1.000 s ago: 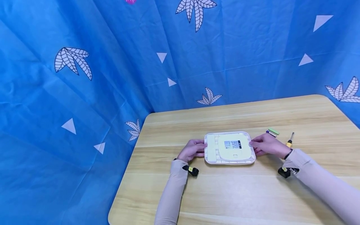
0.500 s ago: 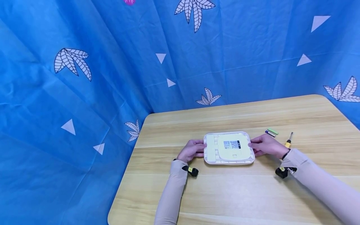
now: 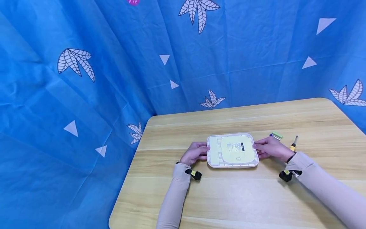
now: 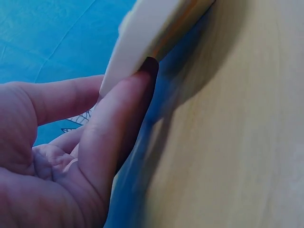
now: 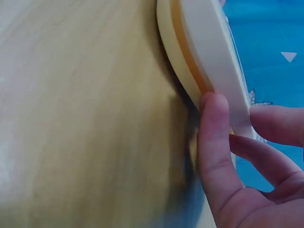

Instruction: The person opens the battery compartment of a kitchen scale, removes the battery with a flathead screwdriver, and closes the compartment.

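A white, flat, rounded rectangular device is on or just above the table; I cannot tell whether it touches. A pale panel with a printed label and dark bar faces up. My left hand pinches its left short edge between thumb and fingers. My right hand pinches the right short edge likewise. In the left wrist view my left hand has fingers on both faces of the white rim. In the right wrist view my right hand grips the rim, which has an orange stripe along its side.
Beyond my right hand lie a green cylinder and a purple-and-white one, both battery-like. A screwdriver with a yellow handle lies to their right, partly behind my wrist. A blue patterned curtain hangs behind the wooden table.
The device and both hands hold nearly the same place. Only a very slight leftward shift of the device and right hand shows, along with small camera movement.
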A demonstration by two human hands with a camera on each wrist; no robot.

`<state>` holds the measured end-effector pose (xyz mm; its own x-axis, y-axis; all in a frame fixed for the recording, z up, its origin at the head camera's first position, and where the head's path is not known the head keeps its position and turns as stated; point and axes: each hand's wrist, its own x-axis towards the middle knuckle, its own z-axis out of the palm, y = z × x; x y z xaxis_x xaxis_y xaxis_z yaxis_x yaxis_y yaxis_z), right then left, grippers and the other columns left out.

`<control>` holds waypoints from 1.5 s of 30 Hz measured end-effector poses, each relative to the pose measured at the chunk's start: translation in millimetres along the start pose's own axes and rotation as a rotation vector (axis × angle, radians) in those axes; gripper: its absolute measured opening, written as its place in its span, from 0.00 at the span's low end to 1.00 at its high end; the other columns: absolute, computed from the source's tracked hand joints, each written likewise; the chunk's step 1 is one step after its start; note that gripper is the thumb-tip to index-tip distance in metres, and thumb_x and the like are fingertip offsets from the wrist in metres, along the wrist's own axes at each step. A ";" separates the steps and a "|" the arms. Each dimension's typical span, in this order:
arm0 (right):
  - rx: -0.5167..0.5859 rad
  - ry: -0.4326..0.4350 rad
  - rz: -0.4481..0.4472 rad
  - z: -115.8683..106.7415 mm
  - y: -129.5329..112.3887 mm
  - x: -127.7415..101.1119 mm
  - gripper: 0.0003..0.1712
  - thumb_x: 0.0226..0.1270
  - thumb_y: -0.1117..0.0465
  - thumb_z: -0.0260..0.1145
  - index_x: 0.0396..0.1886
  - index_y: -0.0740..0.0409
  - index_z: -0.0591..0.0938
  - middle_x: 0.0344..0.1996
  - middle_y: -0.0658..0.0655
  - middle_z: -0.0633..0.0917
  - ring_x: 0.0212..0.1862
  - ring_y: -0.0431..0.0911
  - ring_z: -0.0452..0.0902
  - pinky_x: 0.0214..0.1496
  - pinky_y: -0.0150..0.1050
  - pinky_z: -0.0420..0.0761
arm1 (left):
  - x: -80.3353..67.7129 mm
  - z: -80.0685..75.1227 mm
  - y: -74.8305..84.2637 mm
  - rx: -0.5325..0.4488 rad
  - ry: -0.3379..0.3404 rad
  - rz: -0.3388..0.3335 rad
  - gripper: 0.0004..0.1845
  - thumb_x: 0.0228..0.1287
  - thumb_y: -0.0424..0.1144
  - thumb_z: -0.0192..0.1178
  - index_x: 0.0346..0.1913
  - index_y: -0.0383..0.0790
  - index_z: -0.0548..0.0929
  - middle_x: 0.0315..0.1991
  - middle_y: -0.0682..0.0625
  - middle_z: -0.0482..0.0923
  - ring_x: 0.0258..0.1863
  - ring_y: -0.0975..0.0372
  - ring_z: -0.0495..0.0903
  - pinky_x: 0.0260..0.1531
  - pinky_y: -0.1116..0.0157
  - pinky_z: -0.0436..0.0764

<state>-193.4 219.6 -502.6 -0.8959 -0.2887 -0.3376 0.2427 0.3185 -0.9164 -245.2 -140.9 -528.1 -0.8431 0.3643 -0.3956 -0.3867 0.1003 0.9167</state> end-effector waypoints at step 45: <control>-0.300 0.086 -0.386 -18.0 -48.9 -14.5 0.26 0.71 0.72 0.65 0.65 0.77 0.70 0.56 0.76 0.79 0.46 0.56 0.89 0.43 0.43 0.93 | -18.8 8.4 51.9 0.409 0.130 0.466 0.15 0.68 0.25 0.63 0.57 0.27 0.83 0.51 0.32 0.87 0.49 0.48 0.89 0.52 0.64 0.91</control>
<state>-199.0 224.5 -449.0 -0.9299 -0.3652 0.0443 -0.2188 0.4522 -0.8646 -246.3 -134.8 -472.6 -0.9371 0.3419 0.0705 0.1846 0.3136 0.9314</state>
